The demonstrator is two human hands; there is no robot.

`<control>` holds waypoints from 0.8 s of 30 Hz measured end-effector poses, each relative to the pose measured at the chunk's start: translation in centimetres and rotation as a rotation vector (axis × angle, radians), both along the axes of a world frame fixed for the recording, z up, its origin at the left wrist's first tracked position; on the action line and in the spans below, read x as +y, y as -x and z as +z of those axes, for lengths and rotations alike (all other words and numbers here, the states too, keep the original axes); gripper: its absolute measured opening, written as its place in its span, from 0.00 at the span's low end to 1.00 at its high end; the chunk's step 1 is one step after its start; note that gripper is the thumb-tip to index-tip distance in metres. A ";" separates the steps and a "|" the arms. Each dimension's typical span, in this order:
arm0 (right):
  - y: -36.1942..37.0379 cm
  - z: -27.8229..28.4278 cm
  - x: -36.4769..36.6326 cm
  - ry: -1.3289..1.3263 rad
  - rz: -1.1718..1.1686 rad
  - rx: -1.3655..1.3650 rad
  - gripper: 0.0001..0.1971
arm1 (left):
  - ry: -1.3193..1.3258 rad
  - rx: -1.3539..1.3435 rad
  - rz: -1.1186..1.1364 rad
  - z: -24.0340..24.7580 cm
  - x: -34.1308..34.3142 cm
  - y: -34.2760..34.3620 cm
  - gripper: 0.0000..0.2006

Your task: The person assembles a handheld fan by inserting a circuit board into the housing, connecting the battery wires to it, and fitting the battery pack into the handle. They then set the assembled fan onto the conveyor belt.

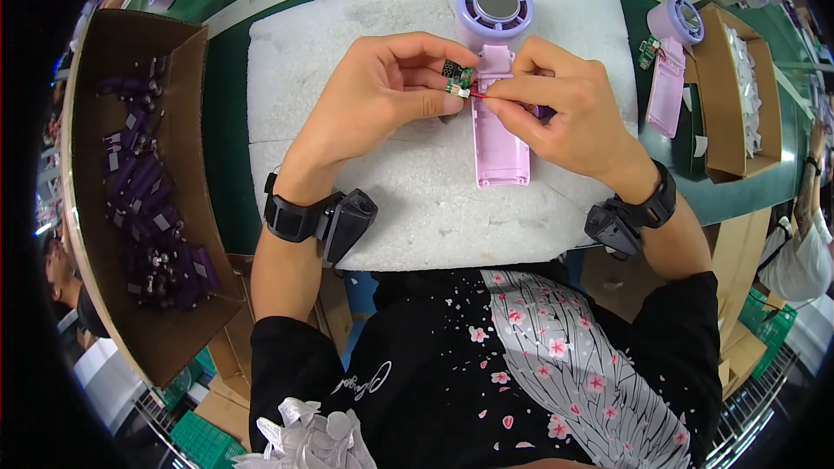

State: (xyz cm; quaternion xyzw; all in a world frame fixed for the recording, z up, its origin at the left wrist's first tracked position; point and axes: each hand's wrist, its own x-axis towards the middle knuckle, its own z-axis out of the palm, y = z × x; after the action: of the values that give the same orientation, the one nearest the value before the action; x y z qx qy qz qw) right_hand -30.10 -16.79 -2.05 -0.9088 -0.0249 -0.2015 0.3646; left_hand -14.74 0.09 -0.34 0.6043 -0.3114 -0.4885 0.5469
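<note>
My left hand [387,87] pinches a small green circuit board [459,78] between thumb and fingers. A white connector [463,93] sits at the board's lower edge, with a red wire [479,95] running from it. My right hand [565,100] is closed on that wire close to the connector, and a dark purple part [544,111] shows partly under its fingers. Below both hands a handheld fan with a purple round head [495,10] and an open pink handle shell [502,152] lies on the white foam sheet [373,200].
A cardboard box [187,208] on the left holds many purple cylindrical parts. To the right lies another fan with an open pink handle [667,87] and a loose board [648,52], beside a cardboard box [734,156] of white pieces. Other people are at both sides.
</note>
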 end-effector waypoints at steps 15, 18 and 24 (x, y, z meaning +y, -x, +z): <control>0.1 -0.1 0.0 -0.013 0.004 -0.006 0.05 | -0.011 0.038 0.022 0.0 -0.1 -0.1 0.19; 0.1 -0.1 0.0 -0.015 0.012 0.000 0.05 | -0.001 0.024 0.027 0.0 -0.1 -0.1 0.19; 0.0 -0.1 0.0 0.016 0.025 -0.038 0.05 | 0.046 -0.053 0.044 -0.3 0.0 0.0 0.17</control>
State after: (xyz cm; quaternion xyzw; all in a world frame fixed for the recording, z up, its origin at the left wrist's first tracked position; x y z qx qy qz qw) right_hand -30.11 -16.83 -2.16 -0.9073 -0.0449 -0.2139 0.3593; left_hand -14.70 0.10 -0.68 0.6113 -0.3236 -0.4527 0.5628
